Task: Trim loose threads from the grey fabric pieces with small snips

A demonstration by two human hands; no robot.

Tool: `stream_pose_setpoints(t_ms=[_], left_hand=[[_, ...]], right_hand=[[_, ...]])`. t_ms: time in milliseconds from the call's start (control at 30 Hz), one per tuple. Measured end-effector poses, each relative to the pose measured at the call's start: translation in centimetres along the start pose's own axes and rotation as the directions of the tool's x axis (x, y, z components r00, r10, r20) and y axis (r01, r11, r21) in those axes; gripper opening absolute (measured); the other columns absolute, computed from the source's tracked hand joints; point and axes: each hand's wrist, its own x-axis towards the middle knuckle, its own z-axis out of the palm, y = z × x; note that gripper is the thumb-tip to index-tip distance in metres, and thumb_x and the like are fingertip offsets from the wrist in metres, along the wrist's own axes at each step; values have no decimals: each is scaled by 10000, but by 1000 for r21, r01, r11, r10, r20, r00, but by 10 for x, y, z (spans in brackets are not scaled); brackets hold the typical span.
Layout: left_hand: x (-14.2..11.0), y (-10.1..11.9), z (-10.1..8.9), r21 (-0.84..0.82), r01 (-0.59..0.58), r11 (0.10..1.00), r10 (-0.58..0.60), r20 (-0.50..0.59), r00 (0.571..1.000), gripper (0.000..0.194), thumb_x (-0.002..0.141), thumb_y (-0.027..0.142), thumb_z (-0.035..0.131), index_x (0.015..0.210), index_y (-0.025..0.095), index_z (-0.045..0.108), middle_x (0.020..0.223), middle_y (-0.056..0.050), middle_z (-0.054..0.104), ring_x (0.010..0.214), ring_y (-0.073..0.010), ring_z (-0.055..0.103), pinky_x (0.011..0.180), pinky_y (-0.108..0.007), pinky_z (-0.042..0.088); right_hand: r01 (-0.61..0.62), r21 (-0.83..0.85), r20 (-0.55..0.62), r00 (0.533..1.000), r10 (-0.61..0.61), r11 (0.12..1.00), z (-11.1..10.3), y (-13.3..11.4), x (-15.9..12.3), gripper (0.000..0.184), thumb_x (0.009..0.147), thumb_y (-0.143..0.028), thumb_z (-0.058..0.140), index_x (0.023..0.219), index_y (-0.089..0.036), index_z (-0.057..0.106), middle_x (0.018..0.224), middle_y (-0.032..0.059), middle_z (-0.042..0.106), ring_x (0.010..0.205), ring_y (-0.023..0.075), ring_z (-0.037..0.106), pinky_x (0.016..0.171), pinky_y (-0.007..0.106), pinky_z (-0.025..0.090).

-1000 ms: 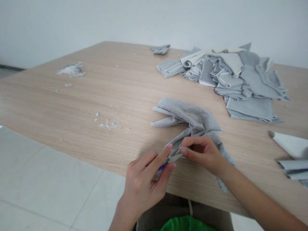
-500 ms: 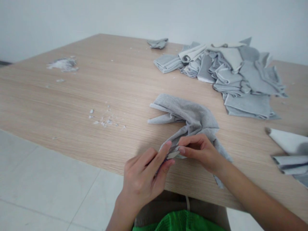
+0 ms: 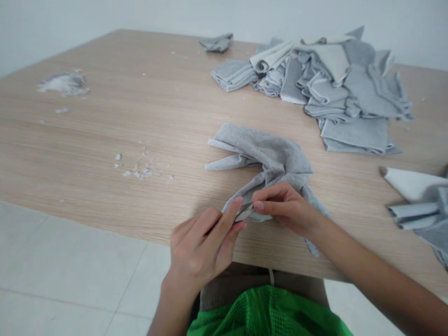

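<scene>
A crumpled grey cloth piece (image 3: 269, 161) lies near the front edge of the wooden table (image 3: 147, 116). My right hand (image 3: 285, 207) pinches the cloth's near corner between thumb and fingers. My left hand (image 3: 203, 247) is closed round a small pair of snips (image 3: 244, 213), whose metal tip touches that corner between the two hands. Most of the snips is hidden inside my fingers.
A big heap of folded grey cloth pieces (image 3: 329, 84) covers the back right. More grey and white pieces (image 3: 420, 200) lie at the right edge. One small grey scrap (image 3: 217, 43) sits at the back. Lint piles (image 3: 63, 84) and thread bits (image 3: 140, 170) are on the left.
The view has tilted down, so everything sits higher in the picture. My hands stay together on the cloth's corner; the snips' purple handle is hidden now.
</scene>
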Motion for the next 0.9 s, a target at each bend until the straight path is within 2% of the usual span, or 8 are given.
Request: stream_pose_setpoints(t_ms=[233, 500, 633, 900], left_hand=[[1, -2, -2, 56, -51, 997, 51, 0, 999, 377, 930, 215, 667, 1299, 151, 618, 715, 6, 606, 562, -108, 513, 538, -272, 412], [3, -2, -5, 63, -67, 996, 66, 15, 998, 393, 917, 202, 672, 1305, 157, 626, 733, 3, 618, 563, -109, 524, 531, -271, 412], [2, -1, -6, 68, -57, 996, 56, 25, 998, 402, 928, 204, 661, 1326, 176, 613, 755, -3, 633, 577, -109, 529, 547, -268, 421], [1, -1, -5, 88, -90, 992, 90, 0, 996, 384, 913, 192, 681, 1292, 153, 635, 747, -3, 631, 580, -109, 548, 546, -271, 419]], right_hand=[[-43, 43, -60, 997, 46, 998, 0, -1, 1, 143, 647, -350, 864, 662, -229, 788, 690, 0, 702, 661, 134, 568, 627, 258, 476], [-68, -58, -76, 995, 64, 996, 3, -4, -1, 188, 645, -421, 830, 638, -253, 747, 675, -4, 703, 697, 182, 605, 664, 299, 504], [-61, -17, -65, 996, 60, 998, 3, -4, -1, 158, 664, -367, 825, 650, -230, 746, 667, 3, 686, 701, 183, 620, 676, 305, 500], [-94, 126, -11, 995, 96, 988, 0, -2, -1, 66, 690, -239, 819, 667, -193, 778, 657, -15, 698, 599, 97, 558, 610, 233, 453]])
